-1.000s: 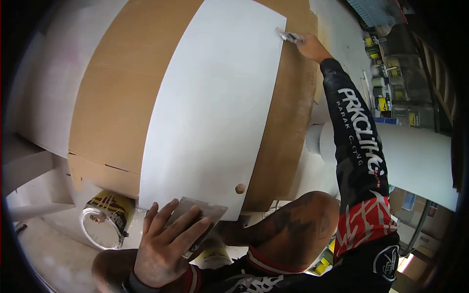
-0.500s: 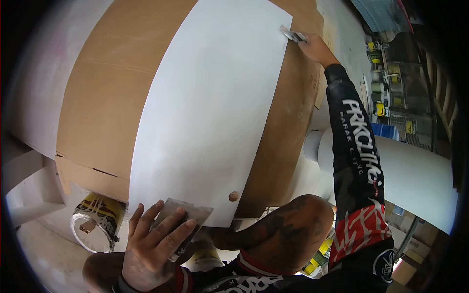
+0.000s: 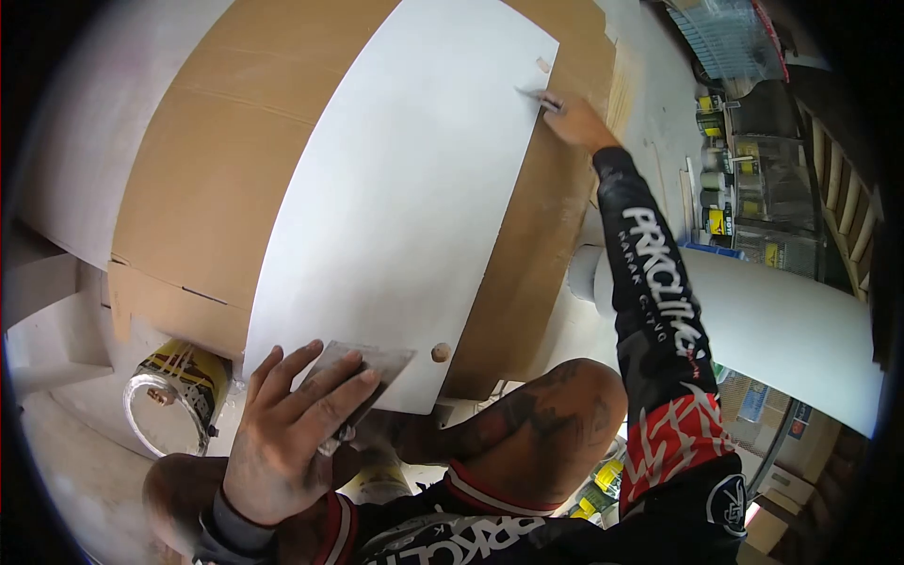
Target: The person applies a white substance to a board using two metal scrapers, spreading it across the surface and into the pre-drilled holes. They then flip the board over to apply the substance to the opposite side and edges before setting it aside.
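Observation:
A long white panel (image 3: 395,207) lies over brown cardboard. My right hand (image 3: 576,121) is closed around a putty knife (image 3: 539,97), its blade at the panel's upper right edge. Just above the blade, a small tan patch (image 3: 542,65) shows on the white surface. At the panel's near end, my left hand (image 3: 287,428) grips a flat, smeared metal scraper (image 3: 381,363), with fingers spread across its face. A round brown spot (image 3: 441,352) sits near the panel's lower right corner, right of the scraper.
Brown cardboard (image 3: 202,188) extends on both sides of the panel. An open paint bucket (image 3: 179,395) stands at lower left. To the right are a large white cylinder (image 3: 763,311) and shelved cans (image 3: 720,221). My bent knee (image 3: 584,405) is close to the panel's near end.
My right hand has moved the putty knife down and left along the panel's right edge, exposing the tan patch. My left hand keeps its hold on the scraper; the view has shifted slightly.

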A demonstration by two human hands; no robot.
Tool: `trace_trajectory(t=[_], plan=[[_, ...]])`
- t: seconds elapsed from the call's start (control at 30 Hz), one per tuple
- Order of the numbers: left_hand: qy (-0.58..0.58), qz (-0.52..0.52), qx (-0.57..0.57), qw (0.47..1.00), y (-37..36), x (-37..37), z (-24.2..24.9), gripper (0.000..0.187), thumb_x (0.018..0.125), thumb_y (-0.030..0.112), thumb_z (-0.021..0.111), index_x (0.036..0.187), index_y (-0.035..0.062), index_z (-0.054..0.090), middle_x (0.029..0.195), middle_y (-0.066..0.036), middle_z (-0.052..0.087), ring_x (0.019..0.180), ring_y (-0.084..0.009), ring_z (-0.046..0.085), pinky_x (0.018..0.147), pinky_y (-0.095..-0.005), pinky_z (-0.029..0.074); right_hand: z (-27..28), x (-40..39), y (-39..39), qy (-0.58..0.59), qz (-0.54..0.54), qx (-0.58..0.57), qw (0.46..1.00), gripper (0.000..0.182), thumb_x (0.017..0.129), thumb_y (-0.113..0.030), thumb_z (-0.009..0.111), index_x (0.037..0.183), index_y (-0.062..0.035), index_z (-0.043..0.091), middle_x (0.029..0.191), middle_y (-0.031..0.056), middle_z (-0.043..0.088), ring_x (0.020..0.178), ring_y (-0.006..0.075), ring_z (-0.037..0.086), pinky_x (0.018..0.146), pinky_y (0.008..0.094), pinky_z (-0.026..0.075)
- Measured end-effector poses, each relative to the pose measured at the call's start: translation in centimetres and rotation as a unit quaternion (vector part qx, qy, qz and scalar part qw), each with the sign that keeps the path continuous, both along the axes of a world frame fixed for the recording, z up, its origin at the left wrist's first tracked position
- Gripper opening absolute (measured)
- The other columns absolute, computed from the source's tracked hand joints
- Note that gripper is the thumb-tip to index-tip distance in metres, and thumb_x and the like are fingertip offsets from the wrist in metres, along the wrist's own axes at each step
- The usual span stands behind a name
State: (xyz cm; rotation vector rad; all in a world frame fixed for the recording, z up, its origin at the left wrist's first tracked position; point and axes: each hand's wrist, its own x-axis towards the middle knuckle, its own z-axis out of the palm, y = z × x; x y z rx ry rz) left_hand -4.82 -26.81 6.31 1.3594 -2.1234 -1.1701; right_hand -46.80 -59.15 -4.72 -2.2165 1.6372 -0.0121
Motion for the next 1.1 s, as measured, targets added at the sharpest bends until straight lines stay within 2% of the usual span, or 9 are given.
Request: trace_trajectory(t=[0.43,0.5,0.53,0.7,0.87,0.9,0.93,1.0,1.1], plan=[[0.458,0.337,0.128,0.813,1.7,-2.9,-2.0,0.024,0.098,0.025,0.047,0.101,0.0067,0.062,0.091,-0.004,0.063,0.076,-0.0124,0.062,0.067,-0.0272,0.048,9.2,7.0,25.5,-0.159,-0.029,0.175,0.971,0.051,0.080,0.004,0.043,0.128,-0.0053,0.056,0.116,0.0162,0.063,0.101,0.0263,0.062,0.087,0.0311,0.046],[0.627,0.312,0.482,0.526,1.5,-3.1,-0.7,0.016,0.094,0.016,0.054,0.108,0.0070,0.056,0.096,-0.006,0.062,0.082,-0.0193,0.062,0.075,-0.0299,0.050,13.2,10.6,30.4,-0.250,0.040,-0.018,0.967,0.055,0.079,0.005,0.042,0.131,-0.0065,0.053,0.119,0.0145,0.062,0.105,0.0269,0.061,0.089,0.0305,0.046],[0.605,0.300,0.522,0.521,1.8,-3.3,0.1,0.030,0.092,0.015,0.057,0.118,0.0043,0.048,0.099,-0.007,0.062,0.088,-0.0215,0.063,0.081,-0.0342,0.052,15.3,12.3,32.9,-0.263,0.021,-0.050,0.963,0.056,0.078,0.006,0.041,0.131,-0.0061,0.052,0.122,0.0152,0.059,0.109,0.0294,0.059,0.092,0.0325,0.044],[0.599,0.218,0.519,0.569,3.7,-4.7,2.4,0.033,0.094,0.027,0.053,0.115,0.0031,0.052,0.101,-0.008,0.061,0.092,-0.0203,0.064,0.078,-0.0370,0.054,16.7,16.9,39.4,-0.375,0.117,-0.212,0.895,0.057,0.077,0.009,0.040,0.132,-0.0051,0.050,0.130,0.0174,0.052,0.117,0.0331,0.054,0.098,0.0360,0.041],[0.633,0.278,0.368,0.621,3.8,-3.2,3.3,0.031,0.097,0.025,0.049,0.116,0.0008,0.053,0.103,-0.009,0.063,0.096,-0.0218,0.064,0.083,-0.0386,0.053,15.7,14.1,38.6,-0.288,0.043,-0.014,0.957,0.047,0.085,0.007,0.043,0.129,-0.0050,0.051,0.124,0.0153,0.056,0.112,0.0318,0.056,0.098,0.0395,0.042],[0.420,0.231,0.039,0.877,3.7,-2.5,3.7,0.038,0.098,0.028,0.046,0.118,-0.0040,0.053,0.110,-0.013,0.063,0.097,-0.0229,0.063,0.089,-0.0359,0.049,15.3,13.5,38.7,-0.370,-0.127,0.132,0.911,0.037,0.089,-0.001,0.046,0.125,-0.0067,0.054,0.118,0.0125,0.059,0.110,0.0273,0.058,0.094,0.0421,0.046],[0.419,0.276,0.036,0.864,4.2,-3.5,4.0,0.038,0.098,0.026,0.045,0.121,-0.0028,0.055,0.117,-0.016,0.062,0.102,-0.0308,0.061,0.094,-0.0398,0.046,14.9,13.2,38.1,-0.372,-0.128,0.133,0.910,0.037,0.089,-0.001,0.046,0.125,-0.0067,0.054,0.118,0.0125,0.059,0.110,0.0273,0.058,0.094,0.0421,0.046],[0.280,0.077,-0.300,0.909,2.2,-3.2,2.4,0.037,0.088,0.010,0.054,0.124,0.0033,0.056,0.126,-0.017,0.058,0.113,-0.0387,0.054,0.098,-0.0441,0.042,15.4,13.5,36.0,-0.716,-0.309,0.403,0.479,0.029,0.092,-0.011,0.048,0.119,-0.0086,0.056,0.114,0.0081,0.062,0.106,0.0222,0.060,0.088,0.0406,0.049],[0.076,0.043,-0.270,0.959,2.1,-4.0,2.4,0.068,0.062,-0.003,0.061,0.126,0.0208,0.059,0.136,-0.008,0.052,0.127,-0.0382,0.041,0.103,-0.0541,0.033,15.6,14.2,32.8,-0.720,-0.330,0.383,0.475,0.025,0.090,-0.019,0.052,0.113,-0.0092,0.057,0.110,0.0080,0.062,0.103,0.0227,0.061,0.088,0.0396,0.050]])
